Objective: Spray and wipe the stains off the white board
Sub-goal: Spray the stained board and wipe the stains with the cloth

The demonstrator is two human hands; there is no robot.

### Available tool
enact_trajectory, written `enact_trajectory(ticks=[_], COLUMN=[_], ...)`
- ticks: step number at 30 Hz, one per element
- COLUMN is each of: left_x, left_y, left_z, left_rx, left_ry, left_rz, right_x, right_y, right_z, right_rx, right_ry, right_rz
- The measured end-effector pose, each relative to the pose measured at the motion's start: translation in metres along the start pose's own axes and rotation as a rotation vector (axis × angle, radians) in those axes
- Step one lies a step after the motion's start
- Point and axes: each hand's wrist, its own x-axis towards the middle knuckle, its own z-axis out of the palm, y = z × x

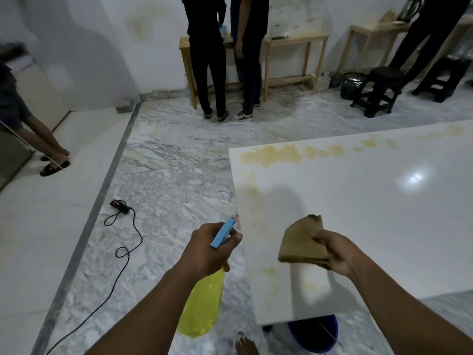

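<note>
A large white board [371, 213] lies flat at the right, raised off the floor. Yellow-brown stains [276, 155] run along its far edge, with fainter ones down its left side. My left hand [204, 248] grips a spray bottle [202, 308] with yellow liquid and a blue trigger head [224, 231], held just left of the board's left edge, nozzle pointing away. My right hand [335, 252] holds a folded brown cloth [302, 242] above the board's near left part.
A black cable with a switch [120, 206] trails over the marble floor at left. A blue bucket [317, 334] sits under the board's near corner. Two people [225, 60] stand at wooden tables at the back; another person's legs [51, 149] are at far left. Black stools [378, 90] stand back right.
</note>
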Motion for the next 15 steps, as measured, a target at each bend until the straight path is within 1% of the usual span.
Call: enact_trajectory(ticks=[3, 4, 5, 7, 9, 10, 11, 12, 13, 15], left_x=[0.031, 0.043, 0.056, 0.080, 0.106, 0.119, 0.130, 0.139, 0.149, 0.164], left_y=[-0.002, -0.004, -0.006, -0.008, -0.005, -0.003, -0.001, 0.000, 0.000, -0.004], left_z=[-0.006, -0.008, -0.010, -0.016, -0.020, -0.023, -0.025, -0.027, -0.029, -0.032], left_rx=[0.013, 0.004, -0.007, -0.021, -0.047, -0.062, -0.066, -0.059, -0.055, -0.061], left_ry=[-0.010, -0.021, -0.036, -0.042, -0.038, -0.041, -0.042, -0.039, -0.033, -0.019], left_rz=[0.017, 0.022, 0.028, 0.031, 0.017, 0.007, 0.003, -0.002, -0.013, -0.037], right_x=[0.011, 0.019, 0.029, 0.050, 0.084, 0.102, 0.122, 0.138, 0.159, 0.197], right_y=[0.005, 0.009, 0.014, 0.016, 0.001, -0.015, -0.037, -0.062, -0.089, -0.139], right_z=[0.019, 0.025, 0.032, 0.047, 0.054, 0.057, 0.060, 0.063, 0.067, 0.080], right_rx=[0.365, 0.441, 0.478, 0.487, 0.343, 0.244, 0.131, -0.027, -0.239, -0.735], right_ry=[-0.104, -0.123, -0.116, -0.075, -0.063, -0.091, -0.119, -0.103, -0.051, 0.100], right_rz=[-0.035, -0.046, -0.040, 0.054, 0.161, 0.175, 0.152, 0.094, 0.006, -0.195])
